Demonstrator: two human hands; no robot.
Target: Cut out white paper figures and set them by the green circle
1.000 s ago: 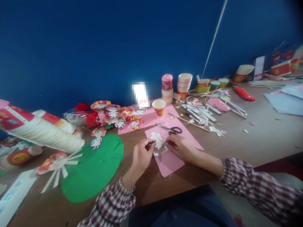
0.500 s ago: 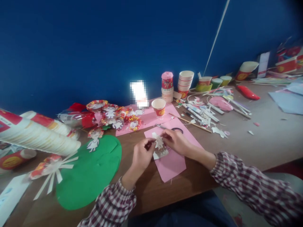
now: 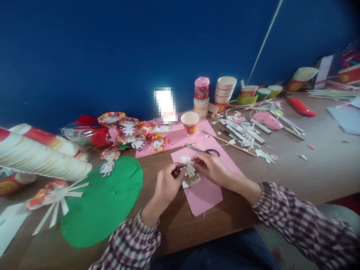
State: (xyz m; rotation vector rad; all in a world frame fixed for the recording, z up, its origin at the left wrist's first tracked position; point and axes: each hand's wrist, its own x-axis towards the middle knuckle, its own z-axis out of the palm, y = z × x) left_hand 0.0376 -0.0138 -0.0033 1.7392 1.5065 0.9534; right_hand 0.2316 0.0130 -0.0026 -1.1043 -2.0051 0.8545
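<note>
A small white paper cutout [image 3: 191, 169], shaped like a figure in a dress, is held between my two hands. My left hand [image 3: 168, 183] pinches its left edge with thumb and fingers. At its upper right, my right hand [image 3: 212, 167] pinches the other side. Beneath the cutout lies a whitish card [image 3: 189, 183] with brown marks, resting on a pink paper sheet [image 3: 204, 200]. Black-handled scissors [image 3: 213, 152] lie just beyond my right hand. A paper cup [image 3: 190, 123] stands farther back on another pink sheet [image 3: 180, 138].
Left of my hands lies a large green paper shape [image 3: 104, 210], with a paper figure [image 3: 107, 165] at its top edge. Stacked paper cups [image 3: 47, 157] lie at far left. Pens and paper scraps [image 3: 242, 131] are strewn at right. A blue wall [image 3: 112, 48] rises behind the table.
The view has shifted slightly, so the table items sit a little differently in frame. Both hands keep their pinch on the cutout, which looks a bit more upright. More of the scissors shows.
</note>
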